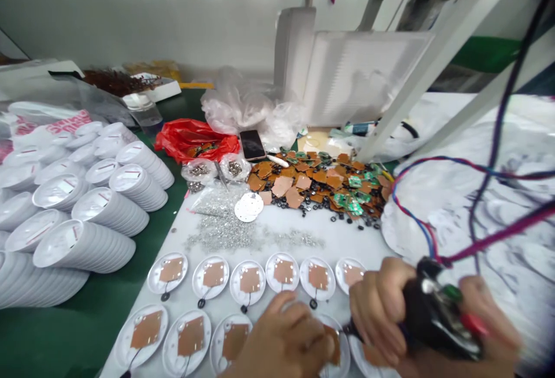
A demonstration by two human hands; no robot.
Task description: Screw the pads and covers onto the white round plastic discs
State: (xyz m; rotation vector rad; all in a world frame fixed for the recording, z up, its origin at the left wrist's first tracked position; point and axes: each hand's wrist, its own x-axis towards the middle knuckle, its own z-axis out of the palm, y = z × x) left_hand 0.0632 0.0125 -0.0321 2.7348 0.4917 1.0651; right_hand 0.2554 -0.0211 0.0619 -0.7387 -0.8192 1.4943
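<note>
My right hand point(385, 303) is wrapped round a black powered screwdriver point(433, 314) with a green button, a red part and cables at its back. Its tip points left at a brown square circuit board point(333, 346) in a round white plastic cover point(344, 360). My left hand point(286, 337) is over the left side of that cover, fingers curled in; what they grip is hidden. Two rows of similar covers hold boards, such as a cover in the back row point(150, 277) and one in the front row point(124, 340). Several have black round pieces on thin wires.
Small silver screws point(225, 228) lie scattered behind the covers. Beyond are a heap of brown and green boards point(321, 178), a phone point(252, 145) and a red bag point(195, 138). Stacked white cups point(99, 245) fill the left. Twisted wires point(411, 216) and a metal post point(416, 77) stand right.
</note>
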